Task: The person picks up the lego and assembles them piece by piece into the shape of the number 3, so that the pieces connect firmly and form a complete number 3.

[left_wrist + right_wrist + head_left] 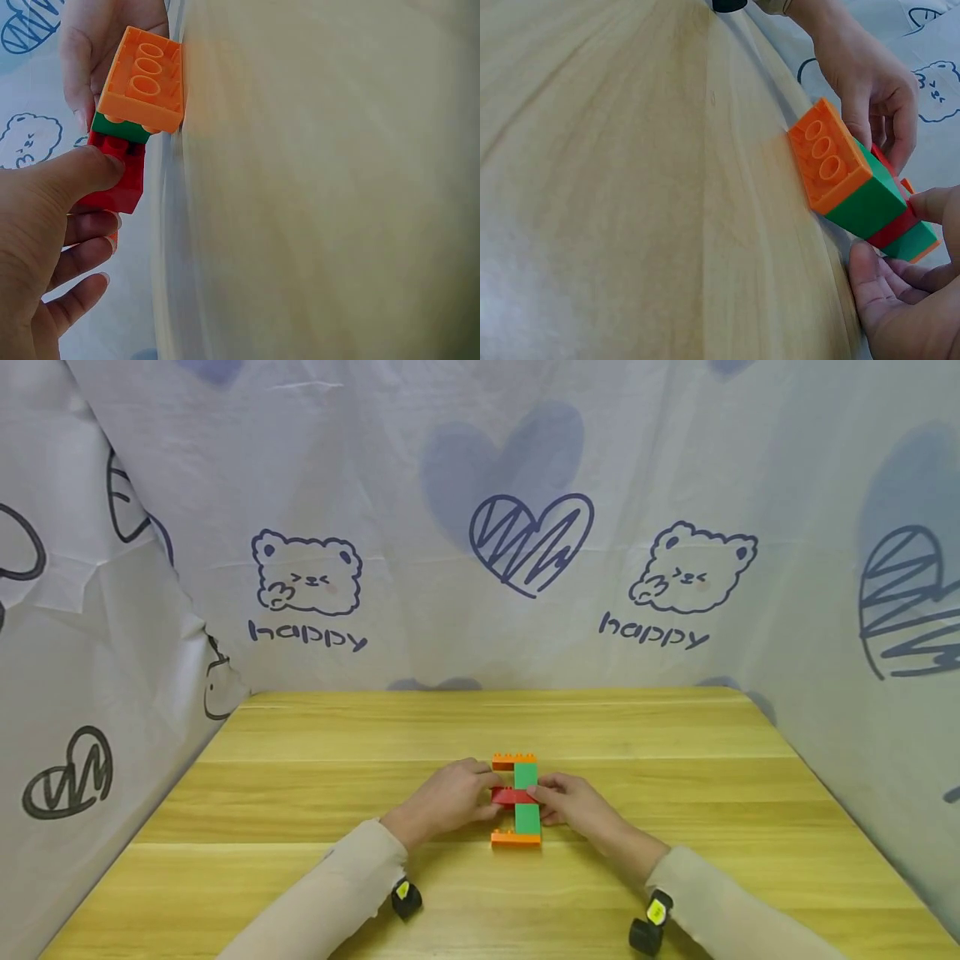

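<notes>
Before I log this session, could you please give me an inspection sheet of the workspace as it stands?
Surface: wooden table, light grain, bare around the work.
Job's things: block assembly lying on the table; orange block at the far end, orange at the near end, green block along it, red block across the middle.
Clutter: nothing seen.
Hands: left hand pinches the red block from the left; right hand grips the assembly from the right.
Cables: nothing seen; a black wrist device sits on each sleeve.
Surroundings: white cloth backdrop printed with hearts, bears and "happy", on three sides.
</notes>
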`<state>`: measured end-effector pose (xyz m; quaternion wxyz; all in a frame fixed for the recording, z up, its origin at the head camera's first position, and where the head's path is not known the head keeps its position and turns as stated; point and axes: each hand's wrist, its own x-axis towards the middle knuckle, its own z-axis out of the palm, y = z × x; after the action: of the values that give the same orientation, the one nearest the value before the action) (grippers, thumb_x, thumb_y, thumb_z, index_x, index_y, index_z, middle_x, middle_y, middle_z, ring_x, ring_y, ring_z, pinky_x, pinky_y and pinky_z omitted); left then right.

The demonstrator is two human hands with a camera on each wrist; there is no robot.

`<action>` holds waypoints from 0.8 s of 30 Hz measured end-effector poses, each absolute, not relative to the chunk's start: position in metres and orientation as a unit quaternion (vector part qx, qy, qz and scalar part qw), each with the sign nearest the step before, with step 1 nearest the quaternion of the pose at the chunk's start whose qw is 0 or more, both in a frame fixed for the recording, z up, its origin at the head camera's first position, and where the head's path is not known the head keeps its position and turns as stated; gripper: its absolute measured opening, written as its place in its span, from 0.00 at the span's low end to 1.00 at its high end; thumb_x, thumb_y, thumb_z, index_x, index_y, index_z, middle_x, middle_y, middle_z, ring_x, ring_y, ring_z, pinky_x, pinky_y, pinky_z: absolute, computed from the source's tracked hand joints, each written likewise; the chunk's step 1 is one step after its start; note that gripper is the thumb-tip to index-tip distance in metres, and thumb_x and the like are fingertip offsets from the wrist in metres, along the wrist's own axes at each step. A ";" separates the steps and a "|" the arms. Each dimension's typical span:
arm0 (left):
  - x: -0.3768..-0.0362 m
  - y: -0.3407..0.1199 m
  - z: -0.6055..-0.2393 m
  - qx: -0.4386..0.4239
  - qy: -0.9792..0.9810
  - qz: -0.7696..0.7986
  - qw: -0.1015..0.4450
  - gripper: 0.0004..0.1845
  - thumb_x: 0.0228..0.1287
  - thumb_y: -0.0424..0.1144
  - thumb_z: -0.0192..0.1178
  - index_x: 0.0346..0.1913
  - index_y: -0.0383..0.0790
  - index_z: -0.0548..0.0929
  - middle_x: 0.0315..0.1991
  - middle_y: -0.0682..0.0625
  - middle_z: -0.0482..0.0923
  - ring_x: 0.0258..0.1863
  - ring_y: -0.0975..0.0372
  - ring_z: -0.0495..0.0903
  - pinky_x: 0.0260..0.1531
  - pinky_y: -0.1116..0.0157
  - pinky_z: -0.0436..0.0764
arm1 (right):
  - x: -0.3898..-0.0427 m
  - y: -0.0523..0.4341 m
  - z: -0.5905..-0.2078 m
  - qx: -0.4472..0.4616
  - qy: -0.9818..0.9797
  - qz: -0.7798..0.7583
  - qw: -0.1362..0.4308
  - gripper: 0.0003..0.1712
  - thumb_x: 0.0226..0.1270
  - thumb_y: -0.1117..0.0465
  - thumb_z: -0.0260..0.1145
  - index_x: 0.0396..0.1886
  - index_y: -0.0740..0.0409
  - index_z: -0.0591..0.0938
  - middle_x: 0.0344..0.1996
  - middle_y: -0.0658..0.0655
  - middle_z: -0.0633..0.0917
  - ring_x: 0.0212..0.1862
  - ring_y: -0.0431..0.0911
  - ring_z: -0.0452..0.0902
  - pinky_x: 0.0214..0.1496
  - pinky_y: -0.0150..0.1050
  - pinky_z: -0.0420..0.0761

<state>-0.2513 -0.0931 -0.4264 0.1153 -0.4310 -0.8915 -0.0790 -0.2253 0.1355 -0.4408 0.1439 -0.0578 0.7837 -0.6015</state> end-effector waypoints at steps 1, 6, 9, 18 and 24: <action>-0.252 -0.093 -0.427 -0.432 -0.891 -0.080 0.115 0.18 0.63 0.47 0.67 0.53 0.44 0.86 0.38 0.54 0.81 0.34 0.64 0.77 0.38 0.68 0.79 | -0.226 0.135 -0.441 -0.055 0.784 -0.601 0.145 0.27 0.73 0.53 0.61 0.59 0.71 0.74 0.41 0.60 0.82 0.37 0.47 0.79 0.44 0.41 0.82; -0.254 -0.093 -0.428 -0.434 -0.891 -0.085 0.106 0.18 0.63 0.47 0.67 0.51 0.42 0.86 0.34 0.54 0.78 0.30 0.65 0.74 0.34 0.69 0.78 | -0.227 0.135 -0.443 -0.053 0.790 -0.593 0.146 0.27 0.72 0.52 0.61 0.59 0.71 0.74 0.40 0.61 0.82 0.37 0.49 0.80 0.42 0.41 0.83; -0.254 -0.093 -0.428 -0.433 -0.892 -0.084 0.101 0.18 0.62 0.48 0.68 0.50 0.42 0.86 0.35 0.54 0.80 0.31 0.64 0.76 0.36 0.68 0.78 | -0.228 0.134 -0.444 -0.051 0.794 -0.588 0.144 0.27 0.72 0.52 0.61 0.58 0.71 0.74 0.40 0.60 0.83 0.37 0.49 0.80 0.41 0.41 0.83; -0.255 -0.092 -0.430 -0.428 -0.896 -0.075 0.089 0.16 0.62 0.50 0.68 0.45 0.42 0.87 0.34 0.55 0.79 0.30 0.64 0.75 0.36 0.68 0.78 | -0.227 0.132 -0.440 -0.043 0.799 -0.584 0.136 0.27 0.72 0.55 0.63 0.59 0.72 0.73 0.39 0.60 0.83 0.35 0.47 0.81 0.40 0.42 0.83; -0.255 -0.092 -0.430 -0.429 -0.896 -0.077 0.085 0.15 0.63 0.50 0.67 0.43 0.42 0.87 0.34 0.55 0.79 0.30 0.65 0.75 0.36 0.68 0.78 | -0.228 0.132 -0.441 -0.044 0.807 -0.574 0.130 0.26 0.72 0.54 0.63 0.58 0.71 0.73 0.39 0.59 0.83 0.34 0.47 0.81 0.39 0.42 0.83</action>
<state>-0.2552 -0.0917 -0.4302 0.0846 -0.4288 -0.8962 -0.0766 -0.2277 0.1321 -0.4407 0.1303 -0.0444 0.8074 -0.5736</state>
